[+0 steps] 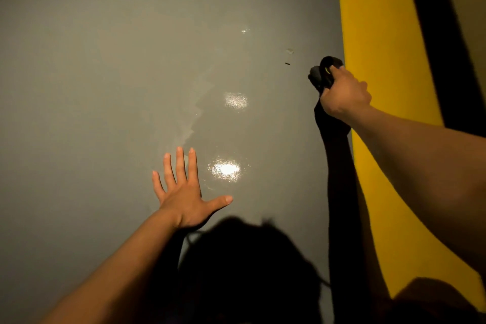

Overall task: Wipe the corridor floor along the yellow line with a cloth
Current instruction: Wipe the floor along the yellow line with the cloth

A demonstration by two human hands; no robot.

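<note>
The grey floor (pixel 105 87) carries a yellow line (pixel 381 60) running away from the viewer. The left hand (pixel 181 196) lies flat, fingers spread. The right hand (pixel 343 93) grips a dark, bunched cloth (pixel 322 73) just beside the line's edge.

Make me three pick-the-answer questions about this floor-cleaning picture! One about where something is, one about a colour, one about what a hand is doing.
1. Where is the cloth?
A. beside the yellow line
B. under the left hand
C. far from both hands

2. What colour is the cloth?
A. white
B. black
C. red

3. What is the left hand doing?
A. gripping the cloth
B. making a fist
C. lying flat, fingers spread, on the floor

Answers: 1 A, the right hand holds it at the line's edge. 2 B, it looks black. 3 C, its fingers are straight and apart.
</note>
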